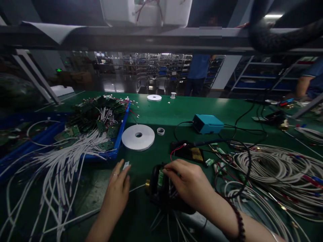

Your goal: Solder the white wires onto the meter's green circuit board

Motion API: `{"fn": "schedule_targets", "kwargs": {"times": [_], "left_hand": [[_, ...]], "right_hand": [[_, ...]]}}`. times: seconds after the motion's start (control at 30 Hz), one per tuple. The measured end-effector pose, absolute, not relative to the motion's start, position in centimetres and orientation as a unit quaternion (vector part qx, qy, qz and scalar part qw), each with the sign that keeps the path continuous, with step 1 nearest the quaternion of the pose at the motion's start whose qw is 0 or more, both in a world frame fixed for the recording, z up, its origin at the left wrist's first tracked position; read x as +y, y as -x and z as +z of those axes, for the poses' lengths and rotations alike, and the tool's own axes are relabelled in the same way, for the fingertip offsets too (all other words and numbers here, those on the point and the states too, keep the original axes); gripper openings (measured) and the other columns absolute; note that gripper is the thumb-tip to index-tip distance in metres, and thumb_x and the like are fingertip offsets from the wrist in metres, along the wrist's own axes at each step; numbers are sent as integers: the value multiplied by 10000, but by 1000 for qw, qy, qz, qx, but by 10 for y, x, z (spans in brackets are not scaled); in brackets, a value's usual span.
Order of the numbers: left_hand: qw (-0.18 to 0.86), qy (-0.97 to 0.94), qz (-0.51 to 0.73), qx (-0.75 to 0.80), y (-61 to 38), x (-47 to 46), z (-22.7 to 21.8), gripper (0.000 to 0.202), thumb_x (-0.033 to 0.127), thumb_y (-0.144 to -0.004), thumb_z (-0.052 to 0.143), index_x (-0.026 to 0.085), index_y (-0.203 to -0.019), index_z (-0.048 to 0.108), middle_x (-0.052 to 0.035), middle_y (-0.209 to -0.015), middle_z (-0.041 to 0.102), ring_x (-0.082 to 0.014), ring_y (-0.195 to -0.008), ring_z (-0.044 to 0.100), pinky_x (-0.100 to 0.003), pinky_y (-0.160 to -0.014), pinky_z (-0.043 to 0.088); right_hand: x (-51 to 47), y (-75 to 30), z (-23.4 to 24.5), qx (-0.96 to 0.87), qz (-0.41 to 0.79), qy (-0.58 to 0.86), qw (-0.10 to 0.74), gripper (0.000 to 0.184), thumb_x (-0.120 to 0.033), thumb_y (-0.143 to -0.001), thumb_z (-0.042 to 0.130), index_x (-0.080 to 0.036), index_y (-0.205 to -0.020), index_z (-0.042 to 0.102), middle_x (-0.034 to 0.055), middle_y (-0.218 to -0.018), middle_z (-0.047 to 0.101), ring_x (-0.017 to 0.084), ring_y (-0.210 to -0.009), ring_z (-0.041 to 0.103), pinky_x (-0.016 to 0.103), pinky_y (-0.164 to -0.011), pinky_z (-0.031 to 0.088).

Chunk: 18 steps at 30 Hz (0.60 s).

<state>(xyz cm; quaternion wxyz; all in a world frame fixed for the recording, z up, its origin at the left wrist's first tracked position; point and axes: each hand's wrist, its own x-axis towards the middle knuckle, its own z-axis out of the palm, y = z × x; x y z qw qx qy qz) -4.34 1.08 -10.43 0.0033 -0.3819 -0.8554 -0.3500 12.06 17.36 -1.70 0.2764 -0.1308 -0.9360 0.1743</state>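
Note:
My left hand (117,188) is raised over the table, fingers partly bent. Between its fingertips sits a small whitish piece (126,165), too small to identify surely. A black housing (155,188) with a brass fitting (147,184) lies in front of me. Against its opening is a small green circuit board (160,177). My right hand (193,178) pinches at the upper edge of this board, thumb and index finger together. Its palm side and part of the housing are hidden. A red wire with a white plug (185,145) rises behind the fingers.
On the left, a blue bin (117,148) holds circuit boards with white cables (68,151) spilling out. A large white tape roll (138,137), a small ring (160,131) and a teal box (208,123) stand behind. Coiled cables (264,164) lie right. A shelf bar (151,38) crosses above.

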Motion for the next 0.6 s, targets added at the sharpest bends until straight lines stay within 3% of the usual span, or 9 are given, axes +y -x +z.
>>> {"fn": "schedule_targets", "kwargs": {"times": [0.1,0.17,0.23,0.33,0.43,0.6], "left_hand": [[-165,424,-416,-788,15,12,-104,507,490,-923,340,202,-1303,513,-97,-1432,445,-247,-1333,400,-465,-1106,353],[-271,440,-455,-725,2,14,-106,713,637,-857,441,197,-1413,364,-105,-1472,386,-260,-1366,344,-462,-1134,304],[-314,458,-469,-687,-4,17,-110,899,684,-750,583,193,-1446,294,-113,-1486,359,-283,-1379,310,-466,-1153,262],[-317,464,-456,-690,-6,22,-116,789,489,-774,677,214,-1429,334,-102,-1473,380,-280,-1381,296,-476,-1164,228],[-317,458,-445,-701,-6,25,-119,675,286,-822,625,222,-1429,338,-89,-1483,366,-258,-1389,280,-474,-1171,212],[-323,461,-457,-689,-9,24,-120,674,256,-822,606,207,-1434,328,-86,-1491,353,-251,-1395,261,-468,-1180,187]], "right_hand": [[172,-106,-20,-960,135,161,185,142,-146,-833,585,-179,-732,680,41,-719,654,199,-721,588,306,-639,438],[171,-100,-19,-967,124,169,147,167,-159,-831,588,-170,-693,681,63,-720,630,217,-745,552,334,-666,412],[171,-95,-19,-971,120,180,106,173,-170,-835,590,-173,-692,687,64,-740,624,214,-769,536,339,-695,399],[173,-91,-19,-972,122,193,55,157,-200,-849,592,-195,-742,707,49,-772,630,199,-796,537,332,-727,394],[175,-88,-20,-973,115,201,16,167,-225,-863,576,-199,-783,720,60,-794,633,218,-816,545,355,-738,394],[176,-85,-17,-978,97,186,-15,168,-244,-856,581,-194,-780,722,101,-827,616,265,-847,544,399,-728,396]]}}
